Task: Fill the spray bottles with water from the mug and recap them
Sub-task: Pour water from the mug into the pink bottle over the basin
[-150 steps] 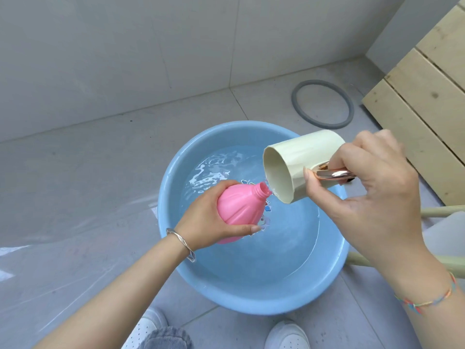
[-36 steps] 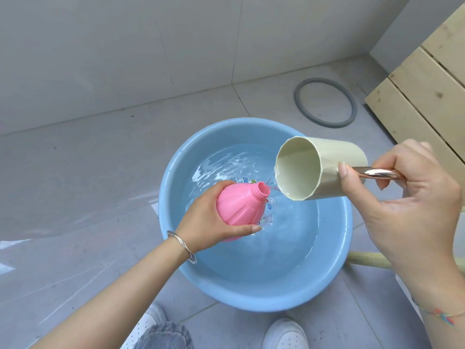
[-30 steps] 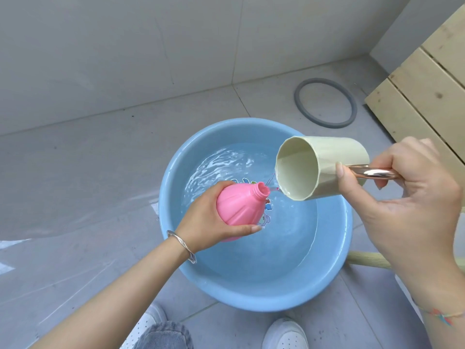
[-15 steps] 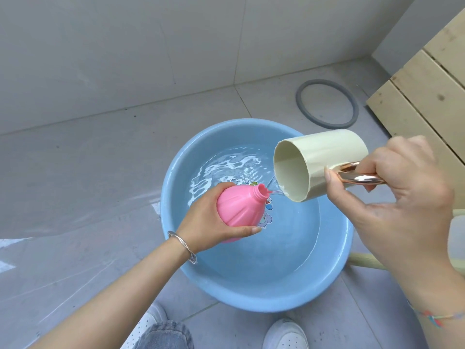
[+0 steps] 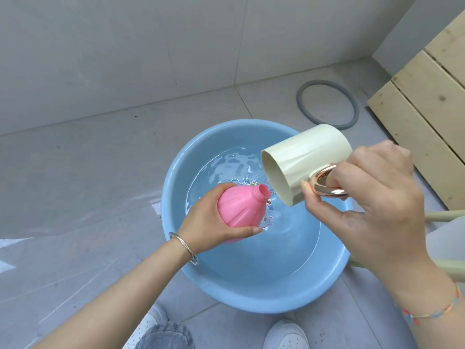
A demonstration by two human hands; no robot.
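Head view: my left hand has its fingers curled round the belly of the pink spray bottle, thumb along the underside. The bottle is uncapped and held above the water in the blue basin, its open neck tilted right. My right hand grips the rose-gold handle of the cream mug, fingers wrapped round the loop and thumb pressed on the mug wall near the rim. The mug lies almost on its side, mouth facing left and down, its lower lip just beside the bottle neck.

A coloured print shows on the basin floor behind the bottle; ripples break it up and I cannot read it.

The basin sits on grey floor tiles. A grey ring lies on the floor beyond it, apart from the rim. Pale wooden slats stand to the right, and a pale green bar passes behind my right hand. My two white shoes are just beside the basin's near edge. Open floor runs left of the basin to the wall.
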